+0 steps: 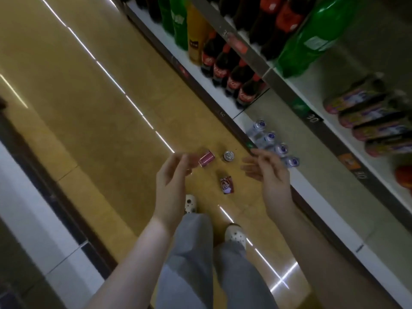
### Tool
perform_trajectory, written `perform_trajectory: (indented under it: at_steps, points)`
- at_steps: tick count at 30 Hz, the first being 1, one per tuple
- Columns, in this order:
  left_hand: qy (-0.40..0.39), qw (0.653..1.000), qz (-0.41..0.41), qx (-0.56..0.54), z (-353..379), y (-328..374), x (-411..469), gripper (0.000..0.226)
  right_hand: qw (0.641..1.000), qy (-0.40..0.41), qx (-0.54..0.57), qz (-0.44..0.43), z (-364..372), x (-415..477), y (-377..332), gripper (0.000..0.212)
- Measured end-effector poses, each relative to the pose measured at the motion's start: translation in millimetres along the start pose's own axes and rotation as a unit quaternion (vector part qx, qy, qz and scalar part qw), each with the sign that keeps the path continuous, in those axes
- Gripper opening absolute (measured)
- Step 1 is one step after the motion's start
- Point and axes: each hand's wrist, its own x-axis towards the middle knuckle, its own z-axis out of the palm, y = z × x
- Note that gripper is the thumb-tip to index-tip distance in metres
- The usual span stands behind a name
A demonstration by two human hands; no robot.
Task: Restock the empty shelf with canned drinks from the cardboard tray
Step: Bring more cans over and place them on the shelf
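Presently, on glossy tan floor tiles (107, 139): one upright cylindrical can (229, 156), round silver lid showing; a pink can (207, 158) lying sideways just left of it; a printed red can (227, 185) lying near it, closer to the person; left hand (172, 175) and right hand (267, 170) flank it, fingers loosely spread, empty.

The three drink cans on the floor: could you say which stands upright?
The can showing its round silver top; the plain pink-red can left of it and the picture-printed red can both lie on their sides.
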Motion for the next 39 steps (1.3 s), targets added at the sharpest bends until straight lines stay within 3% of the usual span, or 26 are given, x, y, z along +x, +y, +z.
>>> perform_trajectory:
  at_steps: [4,10,13,15,19,21,27,33,39]
  points:
    - [0.023,0.998,-0.05,0.039,-14.7,-85.5,70.5,0.014,0.995,0.022,-0.082,0.058,35.6,56.5,106.3,0.021]
    - [-0.056,0.975,-0.135,0.168,-29.9,-222.1,145.5,0.015,0.977,0.062,-0.141,0.146,40.2,119.3,255.4,0.018]
    - [-0.062,0.949,-0.109,0.29,-39.7,-293.6,174.4,0.023,0.967,0.066,-0.176,0.172,43.3,145.2,326.9,0.015]
    - [-0.079,0.913,-0.09,0.391,-47.2,-337.6,193.8,0.031,0.96,0.072,-0.201,0.182,47.1,159.0,369.3,0.02]
    - [-0.076,0.815,-0.094,0.567,-60.7,-384.1,224.4,0.046,0.956,0.038,-0.238,0.17,55.9,176.0,413.7,0.027]
    - [-0.051,0.783,-0.11,0.61,-61.0,-406.6,235.2,0.053,0.952,0.037,-0.248,0.176,58.7,185.7,437.9,0.03]
    - [-0.012,0.753,-0.207,0.625,-51.6,-449.3,260.7,0.066,0.919,0.051,-0.332,0.204,62.7,207.6,487.1,0.059]
    - [0.047,0.714,-0.231,0.659,-55.5,-472.0,279.2,0.064,0.877,0.076,-0.423,0.214,61.0,208.8,511.2,0.086]
    - [0.065,0.683,-0.143,0.713,-79.9,-477.2,282.2,0.038,0.91,0.089,-0.332,0.233,49.3,207.4,528.7,0.091]
